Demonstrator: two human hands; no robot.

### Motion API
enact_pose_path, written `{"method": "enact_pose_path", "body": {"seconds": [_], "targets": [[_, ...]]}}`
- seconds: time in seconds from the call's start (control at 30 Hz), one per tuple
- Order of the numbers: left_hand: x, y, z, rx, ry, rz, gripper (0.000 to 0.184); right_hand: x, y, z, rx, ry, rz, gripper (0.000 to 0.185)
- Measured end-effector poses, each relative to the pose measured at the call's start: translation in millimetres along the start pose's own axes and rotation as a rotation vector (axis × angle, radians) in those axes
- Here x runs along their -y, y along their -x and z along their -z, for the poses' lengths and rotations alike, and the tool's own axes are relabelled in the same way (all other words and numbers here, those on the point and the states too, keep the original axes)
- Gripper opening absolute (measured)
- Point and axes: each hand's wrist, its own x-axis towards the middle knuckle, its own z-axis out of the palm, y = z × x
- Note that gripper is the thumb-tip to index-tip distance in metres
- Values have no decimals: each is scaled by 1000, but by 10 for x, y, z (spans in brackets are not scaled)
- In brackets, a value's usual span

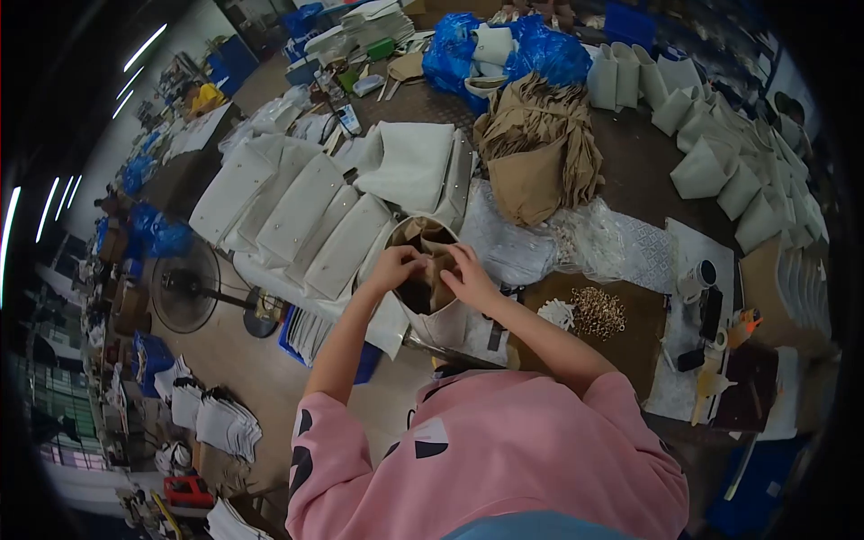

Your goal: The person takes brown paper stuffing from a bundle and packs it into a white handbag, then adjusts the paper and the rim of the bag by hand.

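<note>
Right before me a whitish bag (438,328) stands with its round mouth facing up. Crumpled brown paper (423,232) fills its opening. My left hand (397,268) is closed at the left side of the mouth, fingertips pinching the paper. At the right side, my right hand (470,281) has thumb and fingers curled on the same paper; the fingertips are partly hidden. Left of the bag lie several flat whitish bags (301,211) with small metal studs. A folded whitish bag (407,162) rests just beyond.
A brown paper stack (531,171) and clear plastic packets (508,247) lie ahead. Small gold-coloured metal parts (598,312) and white pieces (556,313) sit at right. Rows of whitish bags (711,166) line the far right. A fan (184,283) stands on the left floor.
</note>
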Motion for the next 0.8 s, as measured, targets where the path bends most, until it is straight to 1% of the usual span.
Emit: {"method": "enact_pose_path", "body": {"seconds": [0.03,0.1,0.13,0.17,0.2,0.23,0.27,0.3,0.33,0.37,0.4,0.47,0.57,0.6,0.67,0.7,0.73,0.77,0.8], "targets": [[13,-20,30,101,111,31,8,33,-45,11,28,0,-12,51],[-7,-1,80,176,214,41,6,64,-179,41,196,100,120,58],[-143,47,107,135,88,-80,5,38,-246,32,297,148,109,59],[-17,11,112,165,118,-98,14,47,-273,33,302,222,197,57],[43,-3,104,153,100,-190,18,210,-309,97,368,270,116,56],[-2,25,144,228,249,-83,19,163,-349,73,371,218,32,55],[-180,77,187,243,300,9,18,238,-355,117,345,191,1,52],[-37,63,202,219,272,-34,16,224,-383,127,382,265,32,45],[-13,75,234,194,168,-26,15,278,-427,157,477,264,47,37],[-136,134,266,201,143,25,13,303,-432,137,576,97,-211,26],[-108,142,284,250,180,35,12,446,-414,193,598,-20,-258,18],[-261,219,289,315,425,-4,13,570,-398,202,644,-146,-321,13],[-214,262,343,501,614,-32,17,588,-413,235,674,-178,-304,16],[-236,302,346,532,570,-34,19,618,-428,272,687,-126,-284,18],[-450,333,333,589,481,-34,23,472,-408,256,663,46,-79,24],[-551,337,361,603,343,-2,26,541,-384,295,618,118,-45,26],[-531,315,344,580,214,-31,19,605,-341,323,585,172,-2,28],[-549,320,332,545,138,-30,13,562,-315,288,547,197,-30,29],[-521,298,319,526,22,-103,13,501,-290,237,520,215,-56,31]]}}
